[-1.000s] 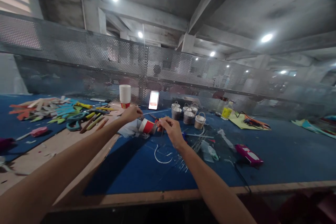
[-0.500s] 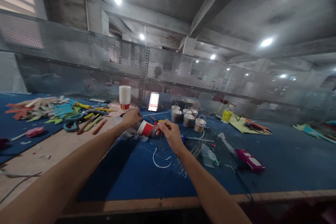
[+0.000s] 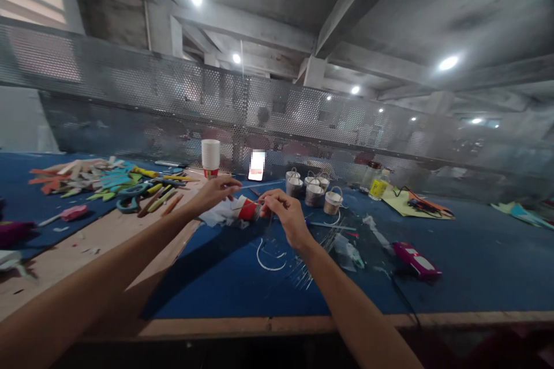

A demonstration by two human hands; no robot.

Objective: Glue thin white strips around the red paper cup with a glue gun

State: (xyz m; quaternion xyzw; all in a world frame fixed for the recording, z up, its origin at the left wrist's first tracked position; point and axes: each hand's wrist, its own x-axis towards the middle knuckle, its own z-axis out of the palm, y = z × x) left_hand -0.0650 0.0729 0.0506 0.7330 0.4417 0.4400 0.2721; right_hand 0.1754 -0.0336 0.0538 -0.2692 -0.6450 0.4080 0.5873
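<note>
A red and white paper cup (image 3: 247, 209) lies on its side on the blue table, its end pointing toward my right hand. My right hand (image 3: 285, 213) is closed in a pinch at that end, on what looks like a thin strand of cord. The cord's path around the cup is too fine to follow. My left hand (image 3: 219, 191) hovers just above and left of the cup, fingers stretched out and apart, with nothing visible in them. Crumpled clear plastic (image 3: 216, 214) lies under and left of the cup.
A stack of paper cups (image 3: 210, 155) and a lit phone (image 3: 257, 166) stand behind. Several small handled buckets (image 3: 333, 202) sit right of them. Loose wires (image 3: 322, 253) and a magenta tool (image 3: 416, 260) lie to the right; scissors (image 3: 132, 197) and coloured sticks lie left.
My left hand has let go of the cup's left side and lifted, its fingers opening. My right hand stays pinched at the cup's end. The view has shifted slightly.
</note>
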